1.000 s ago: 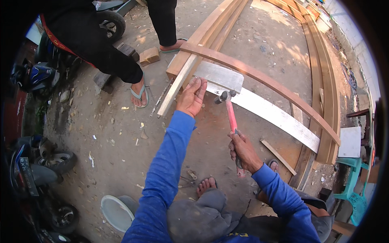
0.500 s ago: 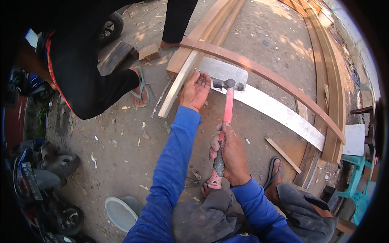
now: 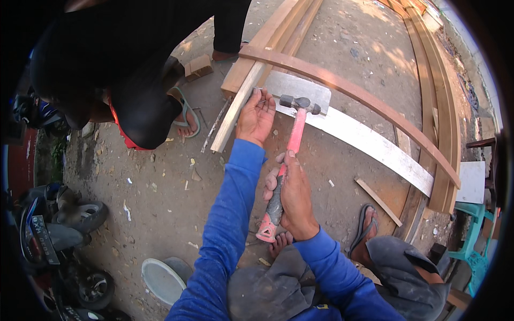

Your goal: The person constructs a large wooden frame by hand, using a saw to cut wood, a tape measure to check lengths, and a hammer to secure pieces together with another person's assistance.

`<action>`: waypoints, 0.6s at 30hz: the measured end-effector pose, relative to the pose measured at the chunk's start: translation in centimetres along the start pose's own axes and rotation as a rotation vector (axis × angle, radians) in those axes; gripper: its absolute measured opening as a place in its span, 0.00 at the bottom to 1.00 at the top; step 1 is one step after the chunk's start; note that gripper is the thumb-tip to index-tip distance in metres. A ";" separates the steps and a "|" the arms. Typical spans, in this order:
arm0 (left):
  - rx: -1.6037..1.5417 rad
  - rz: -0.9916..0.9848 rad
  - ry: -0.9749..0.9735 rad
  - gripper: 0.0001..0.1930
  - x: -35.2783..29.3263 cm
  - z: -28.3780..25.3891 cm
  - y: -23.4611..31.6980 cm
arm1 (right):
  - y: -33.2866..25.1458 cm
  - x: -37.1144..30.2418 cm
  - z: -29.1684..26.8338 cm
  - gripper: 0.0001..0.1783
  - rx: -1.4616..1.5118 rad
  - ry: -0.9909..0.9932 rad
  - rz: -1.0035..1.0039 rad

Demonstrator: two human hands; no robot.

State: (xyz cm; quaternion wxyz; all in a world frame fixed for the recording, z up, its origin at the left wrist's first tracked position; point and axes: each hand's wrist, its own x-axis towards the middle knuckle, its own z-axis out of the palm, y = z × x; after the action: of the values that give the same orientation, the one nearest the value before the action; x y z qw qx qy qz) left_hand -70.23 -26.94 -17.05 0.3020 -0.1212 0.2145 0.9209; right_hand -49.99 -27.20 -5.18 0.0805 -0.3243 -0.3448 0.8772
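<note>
My right hand (image 3: 297,198) grips a hammer (image 3: 295,134) with a red handle, a dark grey grip and a grey metal head. Its head hovers over the near edge of a grey metal sheet (image 3: 308,92). Palm up, my left hand (image 3: 255,120) has its fingers curled and thumb bent beside a pale wooden strip (image 3: 235,115). Whatever its fingertips hold is too small to make out. Across the wooden beams (image 3: 242,72) lies a reddish-brown batten (image 3: 348,99). A long white board (image 3: 375,147) runs from under the sheet to the right.
At the upper left a co-worker in black (image 3: 128,69) bends over. Motorbikes (image 3: 80,230) stand at the left. Near my left forearm sits a pale basin (image 3: 163,281). Long planks (image 3: 436,101), a green plastic chair (image 3: 471,230) and a loose wood strip (image 3: 378,201) are at the right.
The hammer and my right hand have shifted slightly left, with the handle's butt tilted further left. My left hand stays beside the strip. The co-worker has bent lower.
</note>
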 end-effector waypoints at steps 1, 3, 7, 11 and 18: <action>-0.001 -0.008 -0.002 0.07 -0.3 0.7 -0.6 | -0.4 0.0 -0.6 0.20 0.001 0.007 -0.004; -0.051 -0.084 -0.011 0.06 -1.3 2.0 -1.5 | -1.0 0.2 -2.0 0.18 -0.094 -0.003 -0.026; -0.062 -0.103 -0.056 0.08 -3.9 -1.7 1.6 | 1.3 0.0 -3.8 0.17 -0.318 0.011 -0.028; 0.111 -0.167 0.099 0.06 -10.4 -7.5 1.3 | 2.5 -1.3 -8.3 0.17 -0.622 0.044 -0.019; -0.051 0.043 0.309 0.06 -34.2 -12.9 11.6 | 5.9 1.1 -14.7 0.20 -0.892 0.082 0.057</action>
State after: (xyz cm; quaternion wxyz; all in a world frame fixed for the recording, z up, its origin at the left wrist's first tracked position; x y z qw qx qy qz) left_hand -49.07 -58.66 -12.60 0.2425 -0.2647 0.2374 0.9027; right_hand -41.18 -23.14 -17.74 -0.0779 -0.3710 -0.6768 0.6311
